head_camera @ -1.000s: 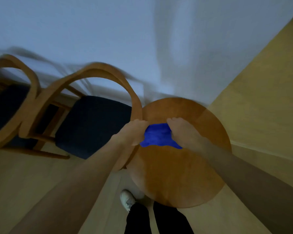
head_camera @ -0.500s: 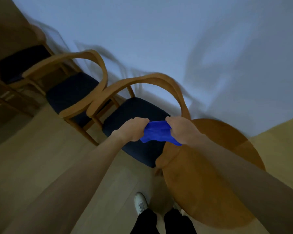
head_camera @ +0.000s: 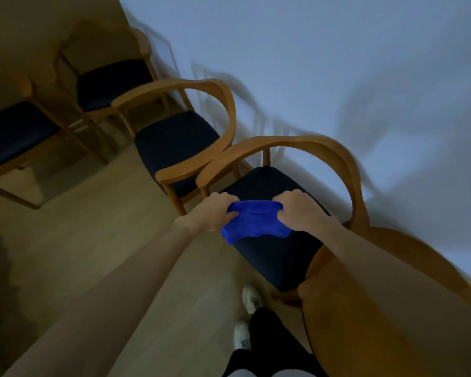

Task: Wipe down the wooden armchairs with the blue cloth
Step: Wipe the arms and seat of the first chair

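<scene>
A blue cloth point(head_camera: 253, 221) is stretched between my two hands in the air, above the dark seat of the nearest wooden armchair point(head_camera: 297, 148). My left hand point(head_camera: 215, 212) grips its left end and my right hand point(head_camera: 299, 210) grips its right end. The cloth's lower edge hangs loose. A second armchair point(head_camera: 201, 89) with a curved wooden arm stands just left of the first, their arms almost touching. Two more armchairs point(head_camera: 112, 74) stand further back at the left, along the wall and corner.
A round wooden table point(head_camera: 392, 308) stands at the lower right, close against the nearest chair. The white wall runs behind the chairs. My legs and white shoes point(head_camera: 252, 295) stand on the pale wooden floor in front of the chair.
The view has swung left from the round table toward the row of armchairs. Both hands kept their hold on the cloth, which now hangs over the nearest chair's seat instead of the table.
</scene>
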Demonstrator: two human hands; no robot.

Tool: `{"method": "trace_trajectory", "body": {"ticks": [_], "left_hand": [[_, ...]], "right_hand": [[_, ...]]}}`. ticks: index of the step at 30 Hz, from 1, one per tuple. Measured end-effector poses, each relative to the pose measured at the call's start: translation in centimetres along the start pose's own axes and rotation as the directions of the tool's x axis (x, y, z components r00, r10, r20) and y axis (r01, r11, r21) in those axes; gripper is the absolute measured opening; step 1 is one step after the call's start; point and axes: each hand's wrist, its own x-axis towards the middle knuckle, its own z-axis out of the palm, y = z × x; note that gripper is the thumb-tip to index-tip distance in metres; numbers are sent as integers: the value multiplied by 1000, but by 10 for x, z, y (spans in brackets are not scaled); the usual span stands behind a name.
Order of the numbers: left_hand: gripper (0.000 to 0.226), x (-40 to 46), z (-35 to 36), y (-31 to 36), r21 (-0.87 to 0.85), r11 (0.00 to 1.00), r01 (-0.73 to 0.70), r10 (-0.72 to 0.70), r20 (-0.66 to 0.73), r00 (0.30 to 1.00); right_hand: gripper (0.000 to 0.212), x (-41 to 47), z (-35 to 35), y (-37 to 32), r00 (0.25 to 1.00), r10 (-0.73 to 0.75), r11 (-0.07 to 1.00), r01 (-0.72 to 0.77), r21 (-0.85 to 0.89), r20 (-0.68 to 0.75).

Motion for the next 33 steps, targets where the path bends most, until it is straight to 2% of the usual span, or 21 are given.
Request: {"method": "trace_trajectory", "body": {"ticks": [4,7,9,11,13,16,18,20,26,30,33], "left_hand": [[11,24,-12,-31,-26,997,66,-66,-6,998],[5,37,-24,-57,-61,987,147,-148,-26,989],[14,42,-33,-72,-96,971,218,-224,-52,973],[16,48,-39,-85,-158,938,309,-321,-61,945],[6,58,-40,-100,-274,878,393,-427,-76,901],[14,74,-38,-120,-463,738,491,-601,-119,790],[23,83,-36,-134,-509,674,535,-686,-164,708],[24,95,-32,-145,-509,657,556,-718,-196,668],[14,151,-16,-196,-473,657,587,-730,-205,652],[11,174,-8,-228,-419,679,602,-717,-201,668],[11,185,-10,-245,-424,703,571,-687,-195,700]], "right_hand": [[30,52,2,-1,997,0,994,-8,113,75],[23,101,6,-1,992,-9,965,-25,262,128],[25,132,9,0,991,41,884,-97,457,130],[27,159,13,4,976,115,728,-208,653,183],[21,181,20,9,962,128,582,-271,767,242],[19,208,31,8,957,153,522,-291,801,248],[26,227,43,2,944,197,480,-327,814,263],[33,249,52,-4,937,248,499,-342,796,247],[26,327,83,-12,939,310,602,-315,734,148],[24,359,99,-9,944,292,672,-315,670,151],[27,374,99,-9,946,309,691,-294,661,98]]}}
